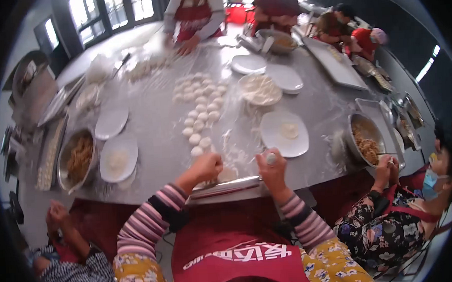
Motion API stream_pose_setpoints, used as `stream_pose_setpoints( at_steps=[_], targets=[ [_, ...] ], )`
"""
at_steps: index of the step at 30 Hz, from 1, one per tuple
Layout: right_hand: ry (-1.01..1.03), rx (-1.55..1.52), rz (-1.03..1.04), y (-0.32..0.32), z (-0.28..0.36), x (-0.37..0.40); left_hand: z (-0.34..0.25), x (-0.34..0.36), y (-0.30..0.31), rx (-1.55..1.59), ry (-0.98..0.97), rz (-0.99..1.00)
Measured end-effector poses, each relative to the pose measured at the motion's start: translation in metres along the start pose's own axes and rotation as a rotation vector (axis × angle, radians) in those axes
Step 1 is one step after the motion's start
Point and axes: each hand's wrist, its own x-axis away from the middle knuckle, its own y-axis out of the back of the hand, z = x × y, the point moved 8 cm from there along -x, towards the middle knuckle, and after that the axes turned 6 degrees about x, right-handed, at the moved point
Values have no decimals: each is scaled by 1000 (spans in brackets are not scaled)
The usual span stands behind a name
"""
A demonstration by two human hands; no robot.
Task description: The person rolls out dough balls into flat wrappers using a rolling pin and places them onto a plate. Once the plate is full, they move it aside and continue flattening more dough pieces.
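My left hand (207, 167) is closed at the near edge of the steel table, its fingers curled down beside a flat, pale dough round (228, 174). My right hand (271, 166) is also closed, just right of that round; a pale grey, rounded thing (271, 158) shows at its fingers, and I cannot tell what it is. Between my wrists a shiny metal bar or tray edge (225, 187) lies along the table's edge. Beyond my left hand, white dough balls (201, 108) run back in a cluster. A white plate (286, 147) bearing one wrapper stands past my right hand.
Flour dusts the steel table (159, 118). A bowl of wrappers (260, 90) and white plates (284, 78) sit farther back. Metal bowls of filling stand left (92, 169) and right (354, 135). Co-workers' hands are at the left edge (60, 212), right edge (383, 172) and far side (187, 44).
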Motion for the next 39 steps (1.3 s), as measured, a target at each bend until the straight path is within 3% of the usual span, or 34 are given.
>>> stream_pose_setpoints(
  at_steps=[1,2,4,6,7,10,13,14,15,18,21,23,26,27,30,32,34,37,39],
  targets=[
    [-133,-16,55,6,-8,15,0,6,4,93,69,-14],
    [-135,-23,83,3,-13,15,3,7,6,105,93,-25],
    [-163,-68,45,1,-22,15,8,9,-9,358,182,140],
    [-86,-57,38,-22,-16,-15,2,-1,-9,169,83,127],
    [71,20,-14,-31,-1,-33,-4,-4,-4,73,43,64],
    [61,4,-7,-57,-1,-50,-7,-14,1,-43,32,-26],
    [66,30,18,-38,6,-42,-17,-12,-5,26,5,109],
    [33,54,38,-24,7,-30,-13,-12,-6,36,1,101],
    [-123,-23,61,-14,-9,-12,-9,-11,-7,21,-26,84],
    [-196,-107,82,7,-20,20,-11,-9,-1,36,-2,79],
    [-114,-10,49,-18,-13,-15,-14,-7,-15,33,17,247],
    [118,45,-30,-43,1,-44,-17,-15,-9,-32,-2,95],
    [-1,13,47,-57,1,-54,-14,-22,-7,-58,99,69],
    [54,11,22,-47,5,-49,-15,-21,-5,-52,95,64],
    [-32,49,55,-6,0,-9,-20,-11,-12,-56,-3,151],
    [-84,3,74,0,-6,3,-13,-5,-6,157,90,83],
    [-203,-93,52,4,-10,12,-11,1,-13,174,80,100],
    [40,101,-11,-27,3,-31,-12,-9,-14,81,41,59],
    [46,16,2,-48,5,-49,-20,-12,-6,-8,98,-26]
  ],
)
